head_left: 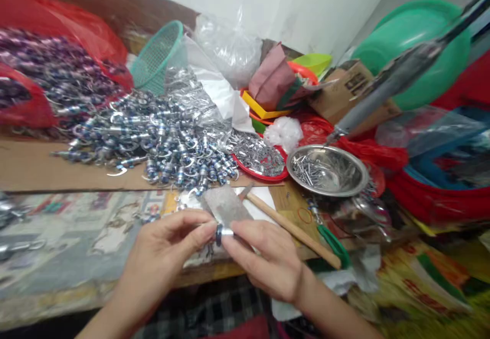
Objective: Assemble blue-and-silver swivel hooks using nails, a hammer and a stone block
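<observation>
Near the table's front edge, a small silver and dark blue metal part [224,232] is pinched between both hands. My left hand [166,244] has thumb and forefinger closed at its left end. From the right, my right hand [268,257] grips its silver end with thumb and fingers. Just behind the fingertips lies a flat grey metal block [225,205]. A hammer [293,228] with a wooden handle rests to the right of the block, its head near the block's edge. Behind the block spreads a large pile of similar metal parts [161,140].
A steel bowl [350,175] of pins and a red plate [277,176] of small metal pieces stand behind the hammer. A green mesh basket [158,55] and a red bag [88,27] of purplish parts are at the back left. A grey rod [390,83] slants in at the right.
</observation>
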`<state>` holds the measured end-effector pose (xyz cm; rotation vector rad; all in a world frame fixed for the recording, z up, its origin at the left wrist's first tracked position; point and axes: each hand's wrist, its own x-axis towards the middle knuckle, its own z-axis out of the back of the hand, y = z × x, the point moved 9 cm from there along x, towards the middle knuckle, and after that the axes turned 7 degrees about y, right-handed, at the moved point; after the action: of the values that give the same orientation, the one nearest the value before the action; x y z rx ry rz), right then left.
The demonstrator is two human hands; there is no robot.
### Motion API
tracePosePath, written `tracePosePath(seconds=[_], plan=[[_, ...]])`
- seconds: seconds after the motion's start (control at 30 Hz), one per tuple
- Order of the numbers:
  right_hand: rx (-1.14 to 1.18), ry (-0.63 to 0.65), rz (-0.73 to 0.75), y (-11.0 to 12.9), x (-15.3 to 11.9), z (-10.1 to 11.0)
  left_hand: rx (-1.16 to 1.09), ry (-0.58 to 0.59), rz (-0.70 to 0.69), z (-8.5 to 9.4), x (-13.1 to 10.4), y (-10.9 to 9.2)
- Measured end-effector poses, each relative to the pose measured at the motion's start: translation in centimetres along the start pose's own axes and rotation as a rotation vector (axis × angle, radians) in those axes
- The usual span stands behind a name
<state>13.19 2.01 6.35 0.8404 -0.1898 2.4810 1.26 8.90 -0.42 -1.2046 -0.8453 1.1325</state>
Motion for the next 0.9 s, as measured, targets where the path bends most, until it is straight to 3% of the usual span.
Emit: tracePosePath(seconds=[0.2, 0.33, 0.43, 0.57, 0.63, 0.7, 0.73, 0.83, 0.9], plan=[[0.050, -0.043, -0.125, -0.9, 0.1, 0.0, 0.029, 0.035, -0.037, 0.1, -0.4, -1.4], [0.308, -0.047, -0.326, -2.4, -0.2, -0.8, -0.046, -0.022, 0.033, 0.2, -0.4, 0.2], [0.501, -0.033, -0.519, -3.8, -0.9, -1.8, -0.236, -0.065, 0.087, -0.3, -0.7, 1.9], [0.605, 0.147, -0.646, -6.1, -1.0, -3.3, -0.388, -0.030, 0.100, -1.6, -0.3, 3.3], [0.405, 0.292, -0.706, -9.1, -1.0, -3.7, -0.408, -0.010, 0.104, -1.8, 0.1, 3.5], [-0.023, 0.376, -0.850, -14.1, -1.5, -3.2, -0.425, 0.033, 0.126, -2.1, 0.5, 3.5], [-0.126, 0.387, -0.919, -16.6, -1.7, -3.1, -0.432, 0.056, 0.143, -2.2, 0.7, 3.5], [-0.248, 0.483, -1.028, -22.2, -2.3, -4.5, -0.453, 0.125, 0.186, -2.5, 1.0, 3.3], [-0.285, 0.544, -1.058, -24.1, -2.4, -5.8, -0.464, 0.164, 0.201, -2.7, 1.2, 3.2]])
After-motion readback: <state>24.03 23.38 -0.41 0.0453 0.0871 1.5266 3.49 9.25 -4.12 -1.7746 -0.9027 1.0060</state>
